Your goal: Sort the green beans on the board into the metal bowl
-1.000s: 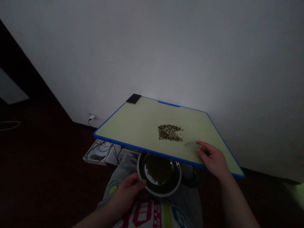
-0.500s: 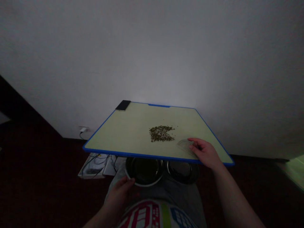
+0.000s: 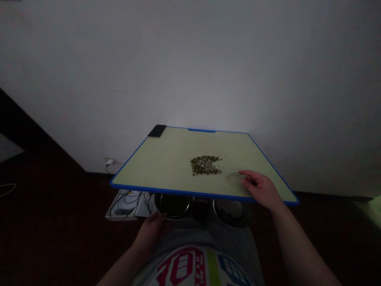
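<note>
A scattered patch of small greenish-brown beans or seeds [image 3: 205,165] lies on the pale tabletop [image 3: 154,167] with its blue edging. To its right, my right hand [image 3: 262,190] pinches a clear protractor [image 3: 235,179] that rests flat or nearly flat on the surface, apart from the patch. Below the front edge, my left hand [image 3: 151,230] grips the near left rim of a metal bowl [image 3: 178,217]; its lower fingers are in shadow. Another metal bowl [image 3: 247,216] sits to the right over my lap. The table hides the far parts of both bowls.
A dark phone or tablet [image 3: 156,131] lies at the table's back left corner. Under the table on the left, a white box [image 3: 119,217] holds tangled cables. A charger [image 3: 110,161] is plugged into the wall [image 3: 190,63] behind.
The left bowl has slid forward and left, further under the table, with my left hand on its rim. My right hand and the protractor stay about where they were. The view has shifted slightly.
</note>
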Demonstrator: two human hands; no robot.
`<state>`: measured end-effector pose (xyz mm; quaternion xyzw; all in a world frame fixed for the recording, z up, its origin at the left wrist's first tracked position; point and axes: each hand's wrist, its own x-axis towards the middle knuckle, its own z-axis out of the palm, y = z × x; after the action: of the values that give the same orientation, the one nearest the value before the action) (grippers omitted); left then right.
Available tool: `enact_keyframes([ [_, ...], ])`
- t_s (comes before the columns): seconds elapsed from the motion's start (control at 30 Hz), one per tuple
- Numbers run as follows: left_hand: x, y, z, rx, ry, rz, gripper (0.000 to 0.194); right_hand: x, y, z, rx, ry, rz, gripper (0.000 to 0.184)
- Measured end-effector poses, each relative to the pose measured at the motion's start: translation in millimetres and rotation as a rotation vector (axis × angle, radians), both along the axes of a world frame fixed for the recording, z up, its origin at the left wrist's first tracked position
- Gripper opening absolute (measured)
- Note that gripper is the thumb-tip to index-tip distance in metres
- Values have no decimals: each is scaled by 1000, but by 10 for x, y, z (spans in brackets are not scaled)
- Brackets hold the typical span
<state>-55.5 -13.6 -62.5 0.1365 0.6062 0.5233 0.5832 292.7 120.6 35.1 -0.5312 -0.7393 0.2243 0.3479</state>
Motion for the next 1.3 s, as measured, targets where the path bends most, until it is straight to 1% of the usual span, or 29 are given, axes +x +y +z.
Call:
enact_keyframes([
  [0.1,-120,0,-13,-39,109,-32,15,7,-1,-6,0,-2,-4,41],
  [0.27,-290,-9,-5,-86,308,-103,29,19,1,-16,6,-15,-15,42],
  [0.33,-332,-1,13,-83,369,-129,34,23,8,-26,20,-36,-22,43],
  [0.43,-396,3,75,-59,445,-147,34,22,14,-39,24,-33,-24,43],
  [0.53,-446,-28,231,-31,514,-134,32,17,10,-39,22,-13,-26,43],
  [0.57,-442,-47,308,-23,527,-133,31,16,8,-37,21,-6,-26,42],
  [0.63,-371,-89,477,22,511,-172,30,19,4,-31,16,13,-21,42],
  [0.7,-193,-119,621,74,435,-264,28,26,4,-27,14,51,-24,42],
  [0.77,83,-114,682,96,314,-420,26,38,12,-30,18,112,-61,42],
  [0.8,245,-92,671,88,254,-498,25,46,20,-35,21,150,-95,42],
  [0.87,581,-4,570,51,177,-613,25,64,43,-56,16,246,-164,44],
  [0.97,1016,214,304,-54,111,-704,19,94,87,-103,-14,398,-203,47],
  [1.0,1128,295,212,-94,83,-725,19,102,99,-116,-24,429,-197,47],
  [1.03,1223,372,129,-134,51,-745,24,107,109,-126,-31,448,-187,48],
  [1.1,1366,503,-1,-183,-5,-739,35,112,118,-131,-39,466,-167,48],
  [1.17,1461,588,-79,-207,-50,-717,36,105,110,-116,-41,480,-152,47],
  [1.23,1517,626,-113,-211,-86,-694,36,94,93,-95,-44,478,-147,45],
  [1.3,1529,625,-112,-204,-112,-665,36,83,80,-83,-46,461,-147,44],
])
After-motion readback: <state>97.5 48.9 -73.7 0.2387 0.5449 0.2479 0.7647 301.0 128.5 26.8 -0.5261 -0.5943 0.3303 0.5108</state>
